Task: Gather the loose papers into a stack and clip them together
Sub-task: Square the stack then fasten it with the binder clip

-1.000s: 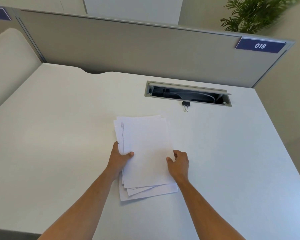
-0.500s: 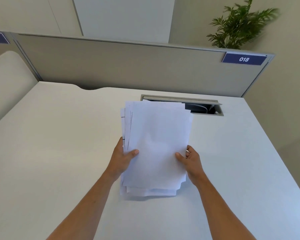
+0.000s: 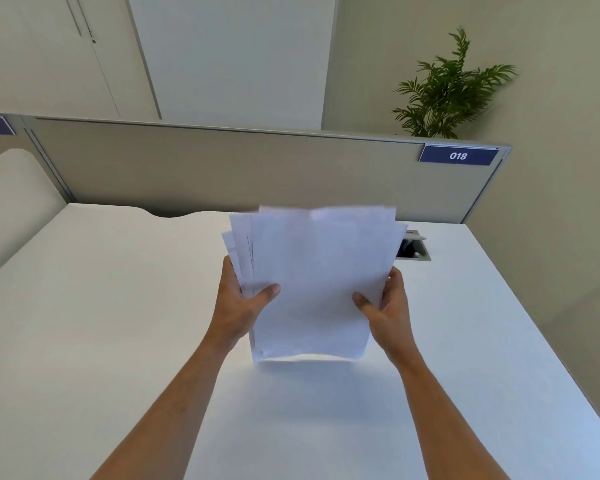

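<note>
A stack of white papers (image 3: 317, 278) stands nearly upright over the white desk (image 3: 118, 323), its lower edge just above or touching the surface. The sheets are uneven, with several edges fanning out at the upper left. My left hand (image 3: 238, 301) grips the stack's left edge, thumb on the front sheet. My right hand (image 3: 387, 304) grips the right edge the same way. The binder clip is hidden behind the papers.
A cable slot (image 3: 413, 249) in the desk shows just right of the papers. A grey partition (image 3: 205, 168) with a blue "018" label (image 3: 458, 155) closes the back. A potted plant (image 3: 447, 95) stands behind it. The desk's right edge falls away to the floor.
The papers lay flat on the desk a second ago; both hands have lifted them and tilted them upright. The view has tipped upward, and the clip has gone out of sight.
</note>
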Action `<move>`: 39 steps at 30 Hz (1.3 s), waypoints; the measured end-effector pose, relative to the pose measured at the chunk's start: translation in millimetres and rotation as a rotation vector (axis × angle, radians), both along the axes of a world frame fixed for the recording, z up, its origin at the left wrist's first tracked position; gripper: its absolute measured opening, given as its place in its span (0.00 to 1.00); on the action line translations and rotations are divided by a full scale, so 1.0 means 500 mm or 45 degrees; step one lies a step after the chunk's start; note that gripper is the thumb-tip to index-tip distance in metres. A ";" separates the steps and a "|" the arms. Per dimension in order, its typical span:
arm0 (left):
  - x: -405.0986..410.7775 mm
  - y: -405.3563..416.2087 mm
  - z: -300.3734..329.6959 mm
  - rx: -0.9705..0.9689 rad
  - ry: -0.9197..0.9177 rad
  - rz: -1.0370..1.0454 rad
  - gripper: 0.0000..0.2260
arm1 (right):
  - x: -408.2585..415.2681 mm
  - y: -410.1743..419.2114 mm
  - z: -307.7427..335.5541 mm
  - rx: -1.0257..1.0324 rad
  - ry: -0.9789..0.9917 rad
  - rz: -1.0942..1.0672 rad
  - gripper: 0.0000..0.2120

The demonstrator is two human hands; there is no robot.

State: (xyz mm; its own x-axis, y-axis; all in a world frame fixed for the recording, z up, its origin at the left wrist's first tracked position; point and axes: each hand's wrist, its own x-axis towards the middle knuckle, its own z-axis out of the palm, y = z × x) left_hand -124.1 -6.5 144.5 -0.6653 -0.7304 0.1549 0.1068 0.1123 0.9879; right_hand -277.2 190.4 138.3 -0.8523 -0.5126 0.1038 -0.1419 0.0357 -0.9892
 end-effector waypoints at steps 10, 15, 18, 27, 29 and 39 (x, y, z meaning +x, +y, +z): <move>-0.016 0.042 -0.041 0.010 -0.179 0.181 0.21 | 0.052 -0.025 -0.045 0.057 -0.062 -0.129 0.25; -0.015 0.048 -0.018 -0.043 -0.073 0.245 0.20 | 0.051 -0.029 -0.026 0.049 0.106 -0.185 0.24; -0.018 0.057 -0.005 -0.127 -0.024 0.333 0.20 | 0.051 -0.031 -0.016 0.026 0.223 -0.215 0.25; -0.002 0.089 -0.065 -0.018 -0.224 0.333 0.19 | 0.060 -0.021 -0.079 0.177 0.106 -0.163 0.32; -0.005 0.085 -0.068 0.011 -0.221 0.326 0.17 | 0.056 -0.023 -0.087 0.143 0.062 -0.183 0.27; -0.015 0.063 -0.064 0.202 -0.144 0.234 0.15 | 0.042 -0.037 -0.085 0.097 0.079 -0.178 0.20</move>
